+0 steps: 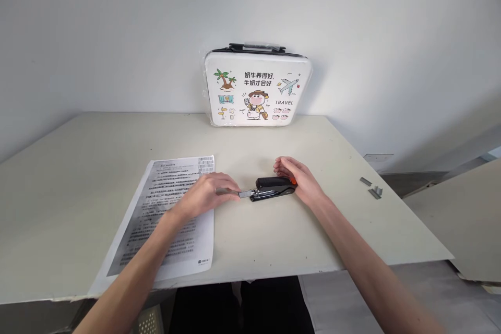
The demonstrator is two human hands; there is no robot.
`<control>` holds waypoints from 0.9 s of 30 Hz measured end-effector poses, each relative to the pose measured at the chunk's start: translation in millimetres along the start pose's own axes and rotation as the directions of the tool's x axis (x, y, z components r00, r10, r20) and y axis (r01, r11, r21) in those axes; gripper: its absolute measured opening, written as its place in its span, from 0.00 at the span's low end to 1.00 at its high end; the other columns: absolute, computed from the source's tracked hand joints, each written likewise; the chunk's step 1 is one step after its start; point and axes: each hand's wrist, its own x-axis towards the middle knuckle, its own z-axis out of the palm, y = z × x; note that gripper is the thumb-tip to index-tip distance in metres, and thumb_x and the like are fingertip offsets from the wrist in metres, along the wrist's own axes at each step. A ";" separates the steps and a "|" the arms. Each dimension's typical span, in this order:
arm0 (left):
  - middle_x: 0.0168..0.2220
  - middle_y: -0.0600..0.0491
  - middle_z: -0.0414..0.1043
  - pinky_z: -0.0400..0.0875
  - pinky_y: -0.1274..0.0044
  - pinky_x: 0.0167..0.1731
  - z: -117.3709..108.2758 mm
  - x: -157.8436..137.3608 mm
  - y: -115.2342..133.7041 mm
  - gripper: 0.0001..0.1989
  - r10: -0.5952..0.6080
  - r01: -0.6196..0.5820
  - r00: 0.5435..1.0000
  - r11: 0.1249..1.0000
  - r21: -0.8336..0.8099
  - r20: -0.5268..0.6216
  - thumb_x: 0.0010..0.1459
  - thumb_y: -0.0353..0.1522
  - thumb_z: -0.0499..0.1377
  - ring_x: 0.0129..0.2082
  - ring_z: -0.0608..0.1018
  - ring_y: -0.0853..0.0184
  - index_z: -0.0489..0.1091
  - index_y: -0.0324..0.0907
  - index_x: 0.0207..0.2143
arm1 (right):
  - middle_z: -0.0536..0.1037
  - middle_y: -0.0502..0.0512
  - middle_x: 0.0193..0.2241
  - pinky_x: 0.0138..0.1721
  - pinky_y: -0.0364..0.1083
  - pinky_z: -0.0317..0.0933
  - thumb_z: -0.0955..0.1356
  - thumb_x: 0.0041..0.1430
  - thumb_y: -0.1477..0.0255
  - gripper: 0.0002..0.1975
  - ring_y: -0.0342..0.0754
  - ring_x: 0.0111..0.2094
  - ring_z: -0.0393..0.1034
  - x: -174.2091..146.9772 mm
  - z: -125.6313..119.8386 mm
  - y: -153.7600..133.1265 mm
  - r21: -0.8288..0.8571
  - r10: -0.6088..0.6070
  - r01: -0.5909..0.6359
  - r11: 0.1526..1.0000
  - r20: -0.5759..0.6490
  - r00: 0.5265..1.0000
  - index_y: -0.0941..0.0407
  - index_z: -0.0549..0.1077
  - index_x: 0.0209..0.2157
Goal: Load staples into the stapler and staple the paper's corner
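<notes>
A black stapler [274, 188] with an orange part at its rear lies on the desk, its front end pointing left. From that front end a shiny metal tray [246, 194] sticks out. My left hand [209, 193] pinches a thin grey strip of staples [227, 191] close to the end of the tray; whether strip and tray touch I cannot tell. My right hand [299, 180] curls around the rear end of the stapler, and its palm hides that end. Under my left hand and forearm lies a printed sheet of paper [168, 209].
Several loose grey staple strips [374, 194] lie near the desk's right edge. A white case with cartoon prints [258, 88] stands upright against the wall at the back of the desk [266, 235]. The desk's front edge runs just before my lap.
</notes>
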 end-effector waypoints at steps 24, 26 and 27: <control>0.34 0.52 0.76 0.69 0.74 0.36 29.2 9.3 2.4 0.22 -0.015 0.017 0.999 0.999 0.048 -0.046 0.63 0.54 0.63 0.33 0.78 0.64 0.76 0.44 0.38 | 0.80 0.53 0.37 0.50 0.48 0.67 0.73 0.59 0.47 0.21 0.51 0.43 0.73 -14.1 24.0 4.7 -0.137 -0.061 0.074 0.988 0.102 0.993 0.50 0.79 0.35; 0.34 0.52 0.77 0.69 0.73 0.35 29.8 8.5 4.2 0.23 -0.027 0.030 0.998 0.997 0.072 -0.051 0.63 0.54 0.63 0.33 0.78 0.63 0.76 0.44 0.39 | 0.80 0.53 0.37 0.50 0.49 0.67 0.72 0.59 0.46 0.21 0.51 0.42 0.73 -14.3 24.8 3.8 -0.155 -0.059 0.076 0.985 0.110 0.992 0.51 0.79 0.35; 0.34 0.52 0.77 0.69 0.73 0.35 29.5 8.0 5.6 0.23 -0.031 0.036 0.998 0.996 0.081 -0.056 0.63 0.54 0.63 0.34 0.78 0.63 0.76 0.44 0.39 | 0.80 0.53 0.37 0.49 0.49 0.67 0.72 0.58 0.46 0.22 0.51 0.41 0.73 -14.3 25.3 3.3 -0.165 -0.059 0.078 0.983 0.115 0.992 0.51 0.79 0.35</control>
